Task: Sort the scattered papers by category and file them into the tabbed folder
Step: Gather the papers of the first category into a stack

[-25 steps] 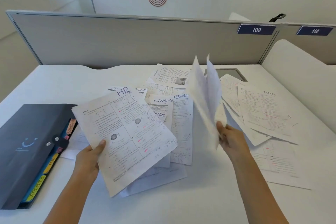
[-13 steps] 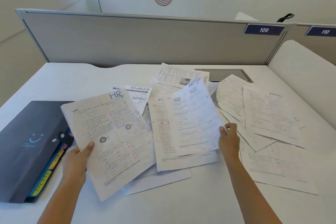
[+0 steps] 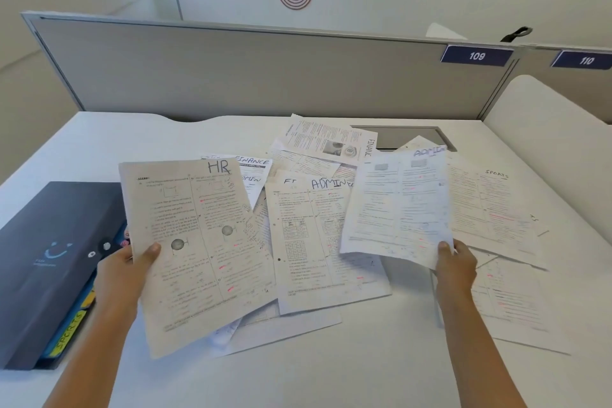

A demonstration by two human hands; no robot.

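My left hand (image 3: pixel 124 270) grips the lower left edge of a printed sheet marked HR (image 3: pixel 195 242), held above the desk. My right hand (image 3: pixel 455 262) pinches the bottom right corner of a sheet marked ADMIN (image 3: pixel 399 205), lifted over the pile. Between them lies a sheet headed ADMIN (image 3: pixel 314 242) on the scattered papers. Sheets marked FINANCE (image 3: pixel 326 141) lie farther back, and a SPORTS sheet (image 3: pixel 490 209) lies at the right. The dark tabbed folder (image 3: pixel 49 262) rests shut at the left, with a yellow SPORTS tab (image 3: pixel 68 334) sticking out.
The white desk (image 3: pixel 331 368) ends at a grey partition (image 3: pixel 231 69) behind the papers. A cable cut-out (image 3: pixel 404 136) sits at the back right, partly covered by sheets. A curved white side panel (image 3: pixel 556 129) rises at the right.
My right hand turned its sheets from upright to face up and carried them rightwards, uncovering the ADMIN sheet in the middle. My left hand kept hold of the HR sheet.
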